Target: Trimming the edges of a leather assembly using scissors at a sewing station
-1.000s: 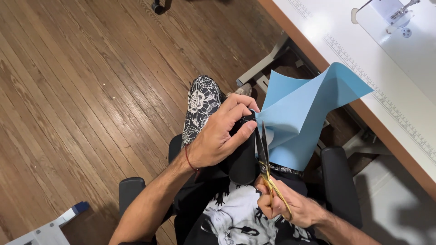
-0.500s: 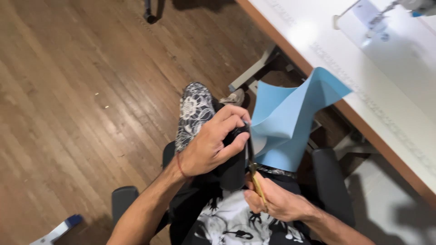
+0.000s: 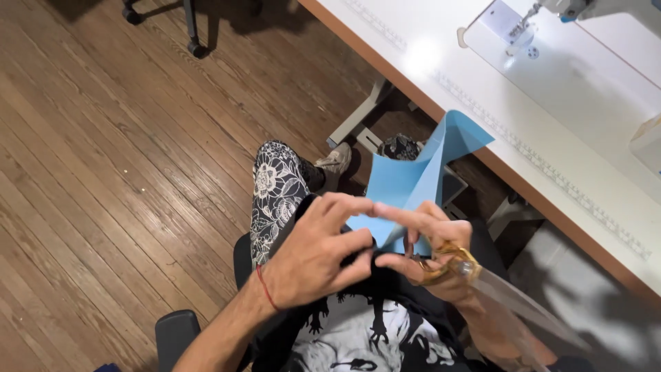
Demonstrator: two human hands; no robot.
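My left hand (image 3: 318,256) hovers over my lap with its fingers pinching black fabric (image 3: 385,282) and touching the lower edge of a light blue sheet (image 3: 413,176). The sheet stands folded up toward the table edge. My right hand (image 3: 430,251) has its fingers through the gold handles of a pair of scissors (image 3: 454,265), whose blades point down to the right, blurred. Its forefinger reaches over to meet the left fingertips at the blue sheet.
A white table with an orange-brown edge (image 3: 475,155) runs across the upper right, carrying a white sewing machine (image 3: 551,41). Wooden floor (image 3: 124,158) fills the left. My patterned trouser leg (image 3: 275,186), black chair arm (image 3: 175,331) and metal table legs (image 3: 358,124) lie below.
The scissors have swung away from the blue sheet, blades now pointing down right. Both hands have come together at the sheet's lower edge. The camera view has shifted.
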